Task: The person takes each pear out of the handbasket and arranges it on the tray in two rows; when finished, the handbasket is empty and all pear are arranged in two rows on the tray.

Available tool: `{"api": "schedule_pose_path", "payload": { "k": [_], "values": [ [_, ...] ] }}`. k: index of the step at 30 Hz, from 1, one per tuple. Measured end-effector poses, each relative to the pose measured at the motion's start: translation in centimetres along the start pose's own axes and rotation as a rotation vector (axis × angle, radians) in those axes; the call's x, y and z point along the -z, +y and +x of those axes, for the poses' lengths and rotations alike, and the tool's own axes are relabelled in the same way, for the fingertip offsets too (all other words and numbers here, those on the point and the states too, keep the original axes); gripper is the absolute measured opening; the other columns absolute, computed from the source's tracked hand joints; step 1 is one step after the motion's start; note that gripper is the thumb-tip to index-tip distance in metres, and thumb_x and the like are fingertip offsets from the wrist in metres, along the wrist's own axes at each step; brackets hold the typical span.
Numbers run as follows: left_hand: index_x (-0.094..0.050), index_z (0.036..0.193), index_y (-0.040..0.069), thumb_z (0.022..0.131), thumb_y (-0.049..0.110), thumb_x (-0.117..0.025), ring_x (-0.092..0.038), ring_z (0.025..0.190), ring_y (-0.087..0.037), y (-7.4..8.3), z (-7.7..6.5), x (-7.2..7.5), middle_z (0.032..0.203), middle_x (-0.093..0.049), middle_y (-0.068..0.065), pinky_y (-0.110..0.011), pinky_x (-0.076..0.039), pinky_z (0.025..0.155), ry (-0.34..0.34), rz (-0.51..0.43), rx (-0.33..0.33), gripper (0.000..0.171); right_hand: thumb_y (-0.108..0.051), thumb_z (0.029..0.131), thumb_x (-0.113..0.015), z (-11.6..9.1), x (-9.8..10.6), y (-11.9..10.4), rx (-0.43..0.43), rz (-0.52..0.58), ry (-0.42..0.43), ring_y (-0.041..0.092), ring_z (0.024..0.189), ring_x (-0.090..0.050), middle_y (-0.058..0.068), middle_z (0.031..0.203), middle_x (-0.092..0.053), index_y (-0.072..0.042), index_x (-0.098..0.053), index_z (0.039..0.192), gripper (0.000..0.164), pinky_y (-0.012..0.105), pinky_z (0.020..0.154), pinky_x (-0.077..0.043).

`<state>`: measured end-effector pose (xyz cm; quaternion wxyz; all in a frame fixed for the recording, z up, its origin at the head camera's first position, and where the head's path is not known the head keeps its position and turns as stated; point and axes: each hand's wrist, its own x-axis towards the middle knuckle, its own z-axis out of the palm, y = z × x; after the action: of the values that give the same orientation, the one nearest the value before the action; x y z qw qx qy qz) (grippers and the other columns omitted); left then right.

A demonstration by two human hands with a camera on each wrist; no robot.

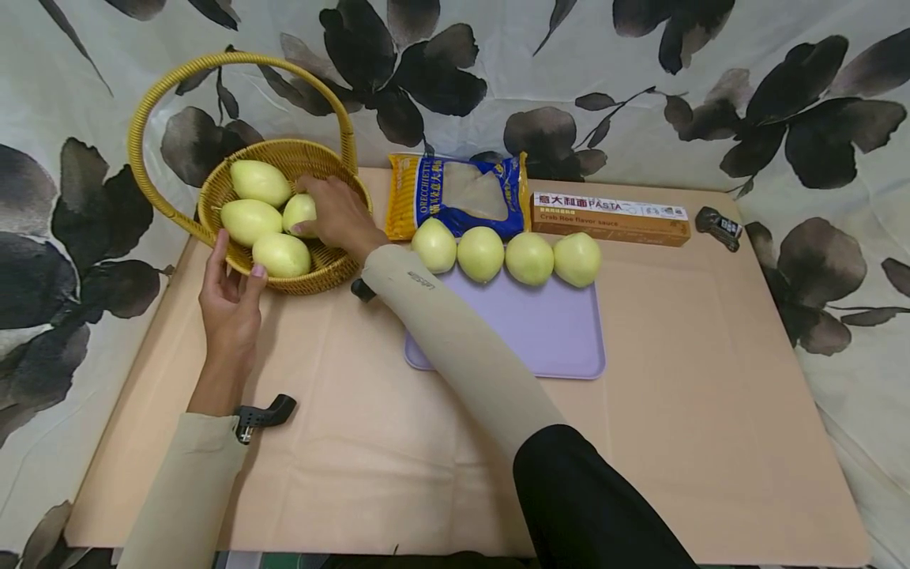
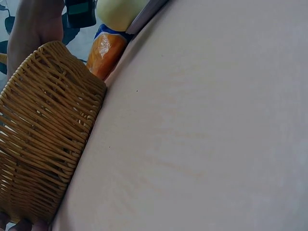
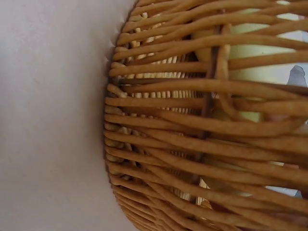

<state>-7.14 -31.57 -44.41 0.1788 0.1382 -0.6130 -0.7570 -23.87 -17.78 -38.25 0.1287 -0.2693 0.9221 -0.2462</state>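
Observation:
A yellow wicker basket (image 1: 313, 280) with a tall handle stands at the left of the table, several smooth yellow-green fruits (image 1: 250, 222) inside. My right hand (image 1: 337, 212) reaches over its right rim and grips one of these fruits (image 1: 299, 212) with thumb and fingers. Against the basket's front left side rests my left hand (image 1: 231, 304), thumb and fingers spread along the wicker. In the left wrist view, fingertips (image 2: 24, 225) show at the lower edge of the basket (image 2: 48, 125). Through the weave (image 3: 192, 115) in the right wrist view, pale green fruit shows.
A lilac tray (image 1: 547, 340) lies mid-table, several yellow-green fruits (image 1: 529, 259) lined up along its far edge. Behind stand a blue and yellow orecchiette bag (image 1: 462, 197) and a pasta box (image 1: 611, 220). A small dark packet (image 1: 720, 228) lies farther right. Floral cloth (image 1: 569, 71) hangs behind the table.

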Motion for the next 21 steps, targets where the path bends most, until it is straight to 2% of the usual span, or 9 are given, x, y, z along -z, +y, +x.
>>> {"api": "schedule_pose_path", "payload": {
  "k": [3, 6, 13, 21],
  "values": [
    [-0.032, 0.168, 0.028, 0.103, -0.002, -0.064, -0.026, 0.163, -0.015, 0.0, 0.0, 0.0, 0.177, -0.022, -0.001, -0.019, -0.035, 0.126, 0.006, -0.021, -0.007, 0.079, -0.046, 0.095, -0.078, -0.3, -0.1, 0.1, 0.001, 0.01, 0.032, 0.009, 0.121, -0.053, -0.008, 0.135, -0.061, -0.033, -0.058, 0.145, 0.055, 0.022, 0.1, -0.048],
    [-0.033, 0.168, 0.028, 0.102, -0.002, -0.064, -0.026, 0.163, -0.015, 0.0, -0.1, 0.0, 0.177, -0.022, -0.001, -0.018, -0.035, 0.126, 0.008, -0.024, -0.01, 0.079, -0.046, 0.095, -0.077, -0.4, -0.2, 0.1, 0.001, 0.002, 0.046, 0.01, 0.119, -0.054, -0.006, 0.134, -0.06, -0.033, -0.058, 0.145, 0.055, 0.022, 0.099, -0.049],
    [-0.032, 0.168, 0.028, 0.102, -0.001, -0.065, -0.025, 0.164, -0.016, -0.1, -0.1, -0.1, 0.177, -0.021, -0.001, -0.02, -0.034, 0.127, -0.002, -0.024, -0.013, 0.079, -0.046, 0.096, -0.077, -0.5, -0.1, 0.2, 0.03, -0.046, 0.03, 0.012, 0.125, -0.059, -0.008, 0.144, -0.065, -0.032, -0.056, 0.152, 0.061, 0.023, 0.104, -0.048],
    [-0.031, 0.168, 0.027, 0.103, -0.001, -0.065, -0.023, 0.164, -0.015, 0.2, -0.2, -0.1, 0.178, -0.019, 0.0, -0.02, -0.032, 0.128, 0.003, -0.009, -0.016, 0.079, -0.045, 0.092, -0.081, -1.3, 0.4, 0.4, 0.095, 0.028, 0.117, 0.012, 0.127, -0.057, -0.008, 0.142, -0.067, -0.032, -0.06, 0.149, 0.062, 0.023, 0.108, -0.043]
  ]
}}
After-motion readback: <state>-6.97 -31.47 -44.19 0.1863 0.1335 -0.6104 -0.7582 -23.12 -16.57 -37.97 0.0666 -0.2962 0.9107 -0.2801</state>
